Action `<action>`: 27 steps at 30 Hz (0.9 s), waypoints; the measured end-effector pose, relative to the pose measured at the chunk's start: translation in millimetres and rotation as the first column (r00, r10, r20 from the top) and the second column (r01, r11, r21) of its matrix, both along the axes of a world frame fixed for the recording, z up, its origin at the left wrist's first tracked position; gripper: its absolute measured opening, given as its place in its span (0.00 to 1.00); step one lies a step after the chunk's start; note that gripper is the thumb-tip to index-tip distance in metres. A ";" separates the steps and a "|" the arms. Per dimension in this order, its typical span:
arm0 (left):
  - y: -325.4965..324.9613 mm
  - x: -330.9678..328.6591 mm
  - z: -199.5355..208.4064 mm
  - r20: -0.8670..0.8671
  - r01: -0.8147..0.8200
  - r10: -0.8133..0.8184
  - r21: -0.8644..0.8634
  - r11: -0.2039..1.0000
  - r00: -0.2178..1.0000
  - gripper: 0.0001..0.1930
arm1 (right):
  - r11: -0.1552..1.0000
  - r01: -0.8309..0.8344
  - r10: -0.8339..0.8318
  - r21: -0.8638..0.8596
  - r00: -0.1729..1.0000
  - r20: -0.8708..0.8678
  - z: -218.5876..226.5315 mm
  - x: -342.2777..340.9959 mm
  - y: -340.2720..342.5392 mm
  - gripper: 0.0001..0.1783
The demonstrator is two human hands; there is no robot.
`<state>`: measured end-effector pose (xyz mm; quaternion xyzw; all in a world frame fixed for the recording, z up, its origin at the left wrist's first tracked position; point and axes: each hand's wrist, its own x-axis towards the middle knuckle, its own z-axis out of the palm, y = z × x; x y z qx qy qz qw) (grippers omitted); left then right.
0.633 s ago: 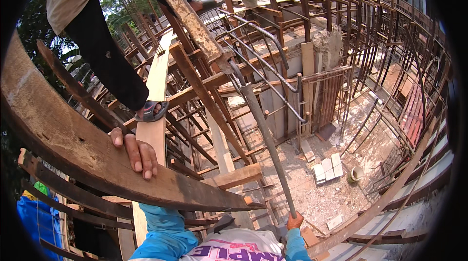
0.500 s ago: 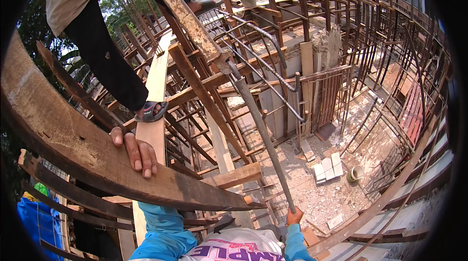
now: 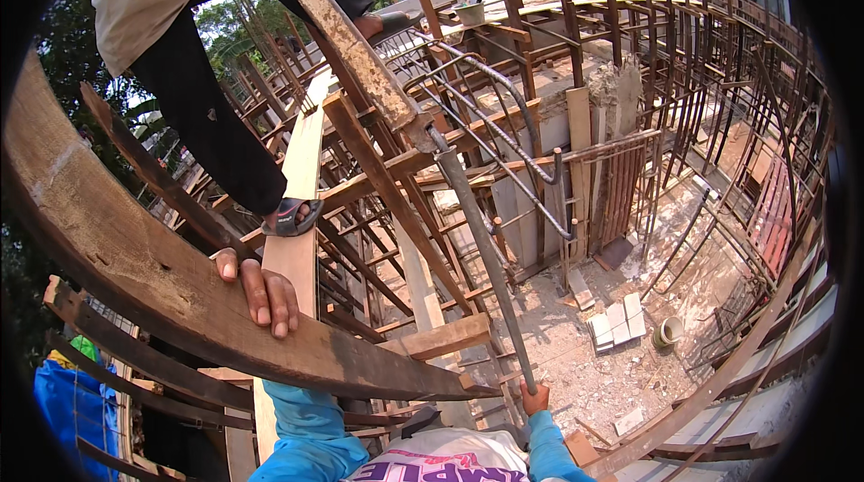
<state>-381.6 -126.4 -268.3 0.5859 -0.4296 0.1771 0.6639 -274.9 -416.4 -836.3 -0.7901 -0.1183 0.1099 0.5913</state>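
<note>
My left hand (image 3: 261, 295) hooks its fingers over the top edge of a long brown wooden beam (image 3: 162, 252), which looks curved and crosses in front of me. Lower right, my right hand (image 3: 535, 396) is closed round the bottom end of a grey metal pipe (image 3: 490, 270). The pipe slants up and away to a rusty, flat-sided metal bar (image 3: 360, 50), meeting it at a bolt-like joint. Above, that bar runs on toward a co-worker, whose hand shows only in part at the top edge.
A co-worker's sandalled foot (image 3: 292, 216) stands on a pale plank (image 3: 306, 153) just beyond the beam. Bent steel bars (image 3: 513, 153) jut out ahead. Timber props crowd the far side. Far below lie a rubble floor (image 3: 576, 401), white blocks (image 3: 617, 324) and a bucket (image 3: 669, 332).
The whole view has shifted slightly, so the scene sits further right and lower. My right hand and the pipe's lower end have swung a little left. My left hand stays on the beam.
</note>
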 end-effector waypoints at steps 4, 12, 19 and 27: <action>4.7 -3.1 -4.4 0.039 -0.017 0.018 -0.032 0.999 0.999 0.19 | 0.999 0.047 -0.047 0.012 0.999 0.000 5.8 2.9 4.3 0.19; 11.5 0.8 -3.0 0.046 0.034 -0.035 0.029 0.999 0.998 0.18 | 1.000 -0.020 0.020 -0.022 1.000 -0.017 -34.0 4.2 -3.4 0.13; 19.1 2.7 -2.3 -0.015 0.106 -0.105 0.085 0.991 0.994 0.17 | 0.998 0.036 -0.033 0.044 0.997 -0.065 -46.7 19.8 24.9 0.11; 4.3 2.4 -3.6 0.036 -0.016 0.016 0.008 1.000 0.999 0.15 | 0.996 -0.073 0.078 0.043 0.991 -0.111 -58.0 24.1 19.4 0.17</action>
